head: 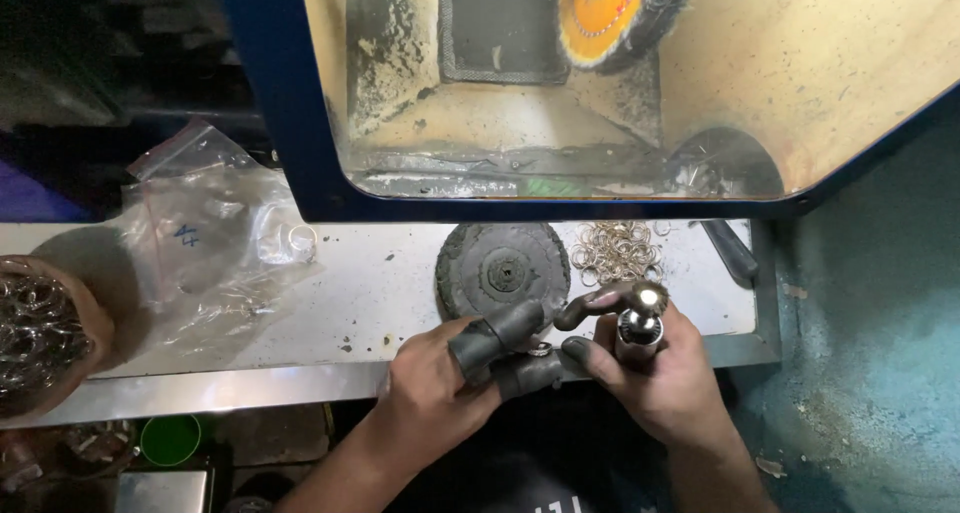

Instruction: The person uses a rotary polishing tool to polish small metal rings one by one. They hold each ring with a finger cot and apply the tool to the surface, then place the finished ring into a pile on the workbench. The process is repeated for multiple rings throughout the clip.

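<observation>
My left hand [440, 378] wears dark rubber finger guards on thumb and forefinger and pinches a small metal ring [540, 350] at the bench's front edge. My right hand [655, 373], fingertips blackened, grips a shiny metal mandrel [640, 318] upright, its top end close to the ring. Just beyond both hands lies a dark round buffing wheel [503, 269] flat on the white bench [380, 293]. A pile of small metal rings [617, 251] sits to the right of it.
A blue-framed polishing hood [290, 123] holds an orange and black buffing wheel [610, 13]. Clear plastic bags [205, 243] lie at left, beside a brown bowl of rings [45, 338]. A dark tool handle [730, 253] rests at right; a green cup [170, 438] stands below.
</observation>
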